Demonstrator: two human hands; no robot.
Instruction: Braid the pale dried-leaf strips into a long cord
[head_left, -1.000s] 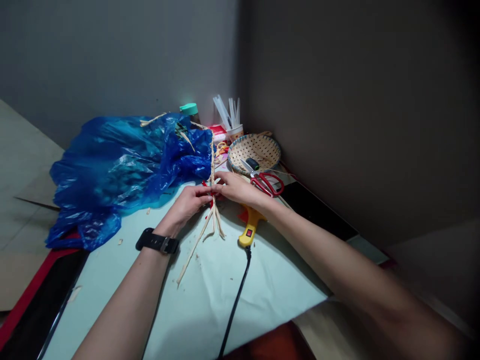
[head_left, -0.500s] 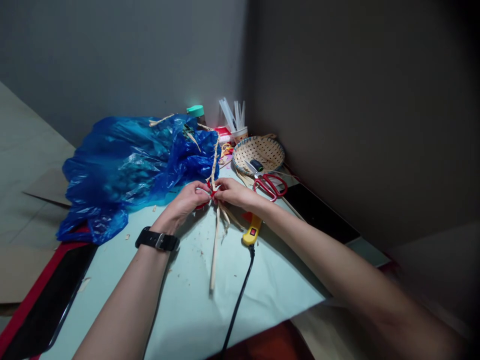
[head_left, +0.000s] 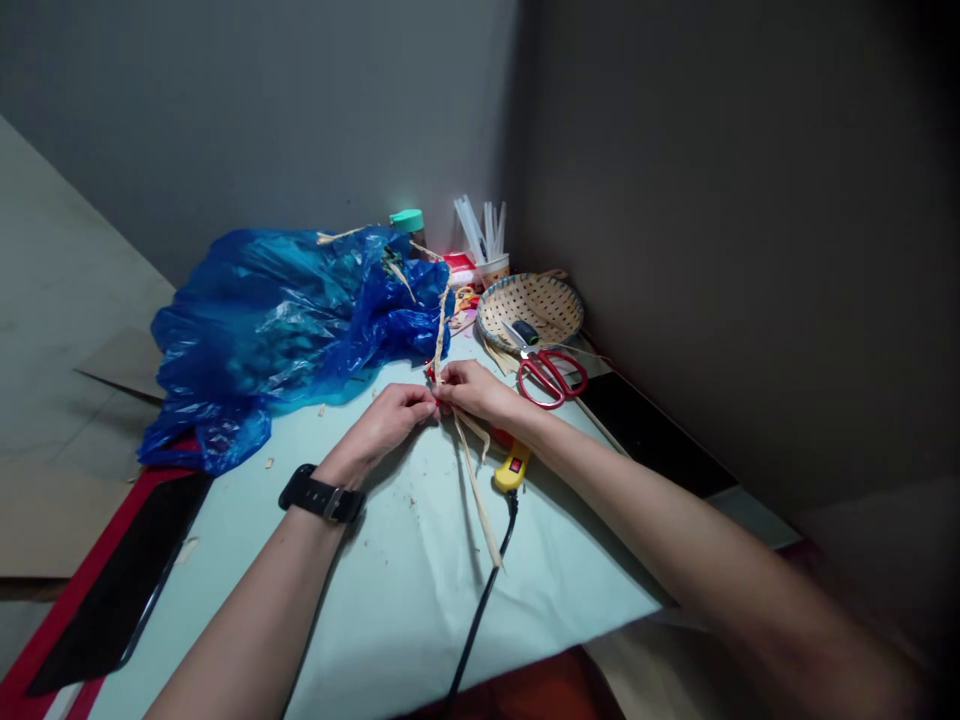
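A braided cord of pale dried fibre (head_left: 440, 335) runs down from the blue bag's edge to my fingers. My right hand (head_left: 478, 390) is closed in a pinch around this cord. Beside it, touching, my left hand (head_left: 394, 422) pinches a thin red strip (head_left: 438, 402) at the cord; most of the strip is hidden by fingers. Loose fibre ends (head_left: 478, 495) hang below my hands toward me, one of them long. A yellow-handled corded tool (head_left: 511, 467) lies just right of them, its front end partly under my right forearm.
A blue plastic bag (head_left: 300, 320) covers the table's left rear. Red-handled scissors (head_left: 553, 378) rest against a woven basket (head_left: 540, 300) holding a dark spool (head_left: 525, 332). Behind stand a cup of clear sticks (head_left: 493, 268) and a green-capped jar (head_left: 407, 220). The black cable (head_left: 480, 615) crosses the front.
The long loose fibre end has swung to the right, now reaching the cable. My left hand has shifted slightly right and down beside the right hand. The whole view has moved a little.
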